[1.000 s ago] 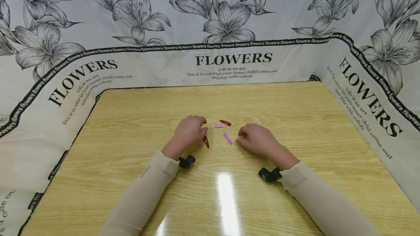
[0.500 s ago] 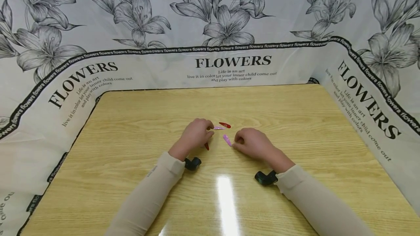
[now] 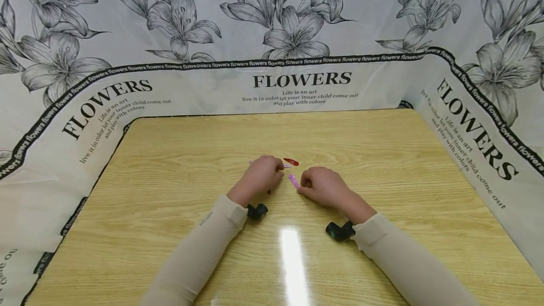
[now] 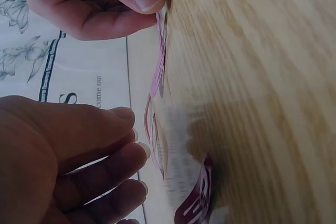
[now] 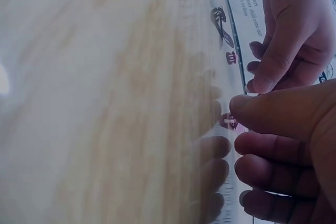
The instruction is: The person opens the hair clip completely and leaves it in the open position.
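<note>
My right hand pinches the lower end of a pink snap hair clip between thumb and finger; the left wrist view shows this clip at the fingertips, low over the table. Facing it, my left hand hovers with bent fingers and a gap between thumb and fingertips, holding nothing. Those fingertips are close to a second pink clip, partly covered by the hand. A red clip lies just beyond. Under the left hand, another red clip is mostly hidden in the head view.
A further pink tip peeks out left of the left hand. The wooden table has a bright reflection near the front. White flower-printed cloth borders its back and sides. Black wrist cameras sit below both hands.
My left hand has moved right, off one pink clip and over part of another. The right hand has shifted slightly left and taken hold of the near pink clip's end.
</note>
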Demonstrator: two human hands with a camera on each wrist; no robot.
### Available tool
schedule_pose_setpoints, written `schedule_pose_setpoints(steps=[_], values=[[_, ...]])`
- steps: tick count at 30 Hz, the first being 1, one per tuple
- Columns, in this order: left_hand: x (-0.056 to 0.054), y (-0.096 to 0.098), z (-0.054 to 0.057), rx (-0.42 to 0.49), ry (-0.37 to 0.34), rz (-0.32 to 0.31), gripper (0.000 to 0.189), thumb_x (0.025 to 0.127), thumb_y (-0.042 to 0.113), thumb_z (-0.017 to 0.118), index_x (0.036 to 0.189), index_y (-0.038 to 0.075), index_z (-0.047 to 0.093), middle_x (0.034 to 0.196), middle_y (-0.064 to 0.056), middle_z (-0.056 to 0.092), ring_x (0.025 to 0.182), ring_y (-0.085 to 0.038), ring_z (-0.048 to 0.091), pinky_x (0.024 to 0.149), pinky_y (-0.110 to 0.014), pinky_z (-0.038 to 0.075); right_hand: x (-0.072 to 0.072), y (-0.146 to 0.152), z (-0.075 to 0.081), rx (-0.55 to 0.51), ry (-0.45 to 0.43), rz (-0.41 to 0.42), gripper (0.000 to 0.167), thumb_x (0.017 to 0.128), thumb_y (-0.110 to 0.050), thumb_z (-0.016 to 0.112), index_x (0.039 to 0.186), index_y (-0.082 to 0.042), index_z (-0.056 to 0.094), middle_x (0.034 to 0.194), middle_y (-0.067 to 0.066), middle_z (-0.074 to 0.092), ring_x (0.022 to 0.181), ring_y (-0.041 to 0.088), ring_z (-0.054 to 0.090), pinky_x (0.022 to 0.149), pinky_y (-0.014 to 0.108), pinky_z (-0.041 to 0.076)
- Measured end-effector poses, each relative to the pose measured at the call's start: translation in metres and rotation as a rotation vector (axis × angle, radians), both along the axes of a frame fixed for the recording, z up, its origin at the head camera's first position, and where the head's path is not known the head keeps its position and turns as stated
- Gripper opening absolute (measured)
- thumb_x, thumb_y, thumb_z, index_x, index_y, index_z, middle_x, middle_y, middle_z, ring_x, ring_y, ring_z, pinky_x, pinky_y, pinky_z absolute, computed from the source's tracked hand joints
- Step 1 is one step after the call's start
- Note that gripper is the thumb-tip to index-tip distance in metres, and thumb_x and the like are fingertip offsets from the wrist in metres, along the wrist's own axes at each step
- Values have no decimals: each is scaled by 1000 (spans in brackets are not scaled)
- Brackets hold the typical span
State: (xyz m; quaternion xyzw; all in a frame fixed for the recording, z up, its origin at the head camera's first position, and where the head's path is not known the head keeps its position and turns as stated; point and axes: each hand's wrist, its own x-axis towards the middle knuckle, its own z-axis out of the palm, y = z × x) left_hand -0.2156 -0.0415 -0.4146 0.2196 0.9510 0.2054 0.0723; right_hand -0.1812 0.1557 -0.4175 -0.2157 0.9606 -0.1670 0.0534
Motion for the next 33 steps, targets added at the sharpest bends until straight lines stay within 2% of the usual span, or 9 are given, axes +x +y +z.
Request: schedule_pose_setpoints(steps=[4, 14, 23, 33], values=[[-1, 6, -1, -2, -25, -7, 23, 95, 17, 59, 111, 5, 70, 110, -8, 70, 105, -23, 62, 94, -37, 50, 1, -1, 0, -1, 6, 3, 17, 86, -33, 71, 80, -18, 67, 73, -7, 61, 67, 9, 53, 62, 29, 45], [-3, 16, -4, -29, 10, -39, 18, 95, 16, 58, 98, 7, 74, 96, -4, 72, 84, -17, 62, 82, -32, 52, 1, -2, 1, -7, 0, 14, 14, 85, -30, 72, 81, -17, 67, 73, -6, 62, 66, 9, 53, 61, 29, 44], [-4, 23, -6, -13, -2, -61, 16, 94, 16, 61, 86, 8, 72, 80, -2, 67, 70, -14, 54, 67, -25, 46, 0, -4, -1, -31, 21, 14, 13, 85, -29, 72, 81, -18, 68, 73, -7, 63, 66, 10, 53, 61, 29, 44], [-4, 25, -8, -13, -21, -33, 17, 94, 16, 61, 83, 9, 71, 81, -1, 68, 69, -12, 56, 65, -23, 47, 0, -4, -1, -32, 1, 7, 12, 86, -27, 72, 85, -16, 70, 75, -5, 63, 69, 10, 54, 63, 30, 45]])
